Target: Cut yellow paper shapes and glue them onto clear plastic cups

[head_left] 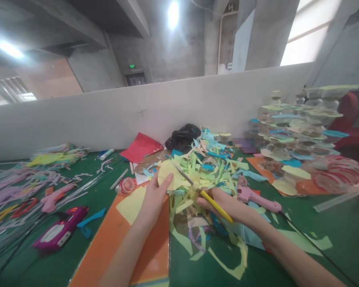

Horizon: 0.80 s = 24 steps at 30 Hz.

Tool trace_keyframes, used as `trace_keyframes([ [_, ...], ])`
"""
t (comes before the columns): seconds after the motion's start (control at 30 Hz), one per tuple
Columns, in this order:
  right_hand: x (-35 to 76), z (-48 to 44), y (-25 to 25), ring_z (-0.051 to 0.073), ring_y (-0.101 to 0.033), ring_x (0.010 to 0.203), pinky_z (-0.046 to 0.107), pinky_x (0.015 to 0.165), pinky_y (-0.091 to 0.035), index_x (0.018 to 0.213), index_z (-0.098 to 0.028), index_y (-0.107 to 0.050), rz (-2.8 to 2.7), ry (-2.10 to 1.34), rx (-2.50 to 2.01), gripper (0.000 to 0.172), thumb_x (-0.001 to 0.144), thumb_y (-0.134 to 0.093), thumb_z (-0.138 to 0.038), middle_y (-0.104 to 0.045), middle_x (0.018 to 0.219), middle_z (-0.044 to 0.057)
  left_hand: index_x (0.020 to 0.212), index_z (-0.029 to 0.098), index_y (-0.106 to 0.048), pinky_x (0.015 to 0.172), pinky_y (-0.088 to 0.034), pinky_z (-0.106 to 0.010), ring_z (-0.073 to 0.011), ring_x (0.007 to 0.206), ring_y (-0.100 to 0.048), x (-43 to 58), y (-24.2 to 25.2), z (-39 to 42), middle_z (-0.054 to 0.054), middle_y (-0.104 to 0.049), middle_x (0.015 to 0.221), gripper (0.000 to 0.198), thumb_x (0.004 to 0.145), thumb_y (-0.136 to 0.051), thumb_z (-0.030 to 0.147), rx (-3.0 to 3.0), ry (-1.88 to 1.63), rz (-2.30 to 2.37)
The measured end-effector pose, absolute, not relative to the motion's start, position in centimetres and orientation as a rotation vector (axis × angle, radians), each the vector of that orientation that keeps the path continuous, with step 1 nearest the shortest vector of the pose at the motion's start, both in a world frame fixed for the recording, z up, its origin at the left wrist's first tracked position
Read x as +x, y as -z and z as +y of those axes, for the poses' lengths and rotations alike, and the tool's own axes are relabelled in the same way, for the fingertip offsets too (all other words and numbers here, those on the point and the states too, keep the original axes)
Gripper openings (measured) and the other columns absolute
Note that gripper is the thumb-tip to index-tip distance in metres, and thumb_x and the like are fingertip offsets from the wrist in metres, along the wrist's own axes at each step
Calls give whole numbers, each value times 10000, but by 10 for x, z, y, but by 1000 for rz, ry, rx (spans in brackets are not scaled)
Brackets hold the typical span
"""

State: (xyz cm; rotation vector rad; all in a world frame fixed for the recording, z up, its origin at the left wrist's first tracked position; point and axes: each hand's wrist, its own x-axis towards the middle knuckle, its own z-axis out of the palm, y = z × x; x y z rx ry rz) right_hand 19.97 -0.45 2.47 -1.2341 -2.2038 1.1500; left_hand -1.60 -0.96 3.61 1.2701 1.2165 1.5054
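My left hand pinches a round yellow paper piece, thumb on top of it. In my right hand are yellow-handled scissors, fingers wrapped round the handles. The metal blades point up and left and meet the edge of the yellow piece. Both hands hover over a heap of yellow, green and blue paper scraps on the green table.
A pink glue gun lies right of my right hand, its cord trailing right. Orange sheets lie under my left arm. A magenta device, pipe cleaners, a red folder, a black bag and stacked clear cups ring the area.
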Motion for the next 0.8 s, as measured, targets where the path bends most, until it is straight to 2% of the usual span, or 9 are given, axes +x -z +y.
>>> trace_keyframes([
  [0.13,202,-7,-29,116,-382,597,251,553,-326,765,-212,-409,-2293,-1167,-1116,443,913,-461,-626,-430,668,-40,1350,223,-565,968,-495,-380,-280,1144,-638,-17,-36,-10,-95,-671,1288,593,815,-695,444,1254,-1434,1175],
  [0.3,204,-4,-28,105,-341,573,250,531,-301,729,-216,-366,-2321,-1159,-1082,481,911,-444,-655,-382,652,-51,1290,208,-622,970,-485,-358,-279,1164,-621,-15,-39,-12,-92,-685,1264,554,806,-700,466,1245,-1415,1245],
  [0.47,206,-5,-30,100,-337,553,246,533,-307,745,-216,-383,-2313,-1171,-1089,480,900,-459,-663,-393,634,-58,1319,226,-597,959,-490,-367,-279,1141,-636,-16,-38,-12,-93,-677,1274,567,810,-701,454,1266,-1455,1251],
  [0.63,204,-5,-32,105,-366,568,236,536,-319,749,-214,-403,-2258,-1176,-1122,494,854,-512,-685,-410,640,-54,1309,211,-602,1043,-429,-401,-301,1252,-567,-18,-39,-12,-106,-663,1295,560,813,-698,452,1360,-1374,1226],
  [0.7,203,-3,-30,103,-355,564,237,528,-300,716,-210,-406,-2222,-1169,-1173,513,834,-536,-692,-395,622,-56,1294,205,-612,1050,-422,-400,-301,1251,-568,-17,-41,-13,-106,-672,1280,558,802,-708,449,1360,-1363,1226],
  [0.8,203,1,-27,93,-292,530,245,492,-240,628,-206,-381,-2170,-1161,-1275,562,802,-568,-707,-343,557,-63,1294,219,-606,985,-474,-390,-296,1161,-626,-16,-42,-14,-91,-694,1241,580,772,-735,436,1323,-1377,1209],
])
